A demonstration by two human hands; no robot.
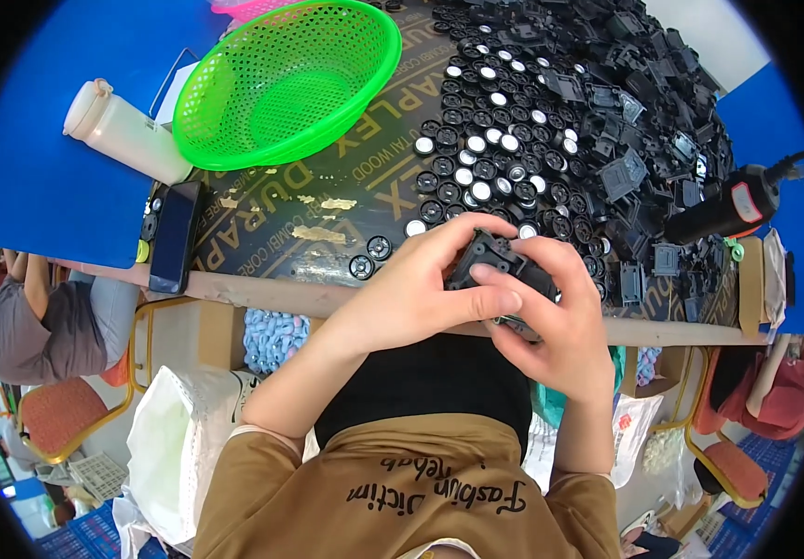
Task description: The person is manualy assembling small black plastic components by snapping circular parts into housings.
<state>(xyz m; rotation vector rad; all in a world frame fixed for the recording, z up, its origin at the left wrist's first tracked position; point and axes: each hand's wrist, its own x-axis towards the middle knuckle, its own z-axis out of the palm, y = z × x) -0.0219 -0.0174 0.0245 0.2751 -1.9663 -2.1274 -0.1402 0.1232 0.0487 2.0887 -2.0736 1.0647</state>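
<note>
Both hands are together at the near edge of the worktable (276, 219), in front of the person's torso, gripping one black plastic housing (492, 253). The left hand (418, 284) is closed on the left side of the housing, its thumb extended across toward the right hand. The right hand (565, 312) is closed around the right side, with fingers curled over and under; part of the housing is concealed by the fingers, and its underside cannot be assessed. Directly beyond the hands, black wheels (451, 100) are spread in close ranks, a number of them showing silver-white discs (481, 191) on top. Two loose wheels (369, 257) lie left of the main group, near the left wrist. To the right and beyond, a dense heap of black plastic parts (621, 177) covers the table. A black corded power tool (733, 205) is at the right, over the edge of the heap; whether it hangs or rests cannot be determined. At the left are a green perforated basket (304, 93), a white lidded bottle (127, 135) just beside it, and a dark-screened smartphone (176, 236) at the near table edge.
</note>
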